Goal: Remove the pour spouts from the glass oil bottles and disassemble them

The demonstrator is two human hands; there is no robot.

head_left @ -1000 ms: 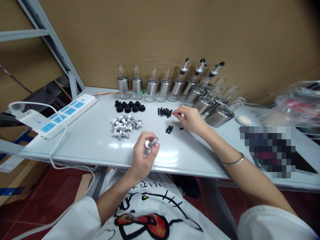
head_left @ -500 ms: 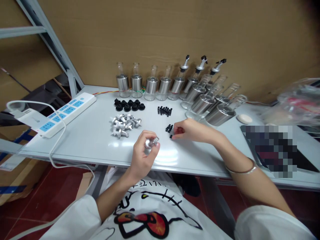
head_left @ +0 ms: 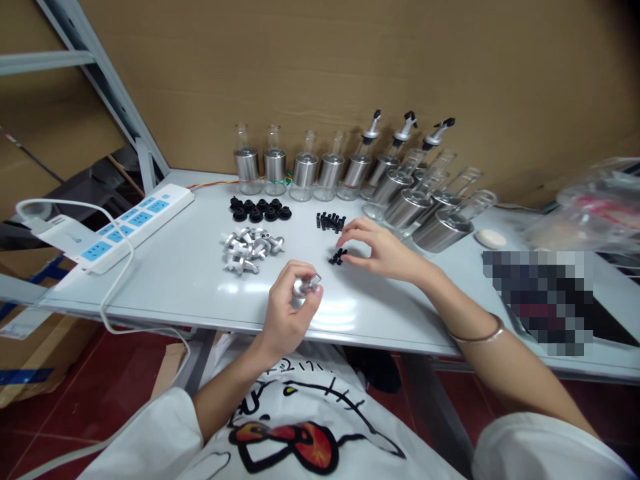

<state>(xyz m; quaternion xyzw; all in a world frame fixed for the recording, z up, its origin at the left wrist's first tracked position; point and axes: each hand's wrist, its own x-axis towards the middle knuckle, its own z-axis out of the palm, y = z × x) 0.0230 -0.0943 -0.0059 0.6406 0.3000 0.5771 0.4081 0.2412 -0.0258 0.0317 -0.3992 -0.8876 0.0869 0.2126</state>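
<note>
In my left hand, above the table's front edge, is a silver pourer spout, gripped between thumb and fingers. My right hand hovers with fingers apart beside a small cluster of tiny black pieces. Its fingertips are close to these pieces; whether they touch cannot be made out. Behind that cluster lies a group of longer black pieces. Several more silver spouts are heaped to the left, and black rubber stoppers stand in rows behind them.
Steel-sleeved glass bottles line the back, several tilted-looking at the right; three carry pourers. A white power strip with a cable lies at the left. A white oval object and plastic bags are at the right.
My right hand has moved slightly left and back, and its fingers have spread from a pinch. The tiny black pieces now sit in a tighter cluster. My left hand stays nearly still.
</note>
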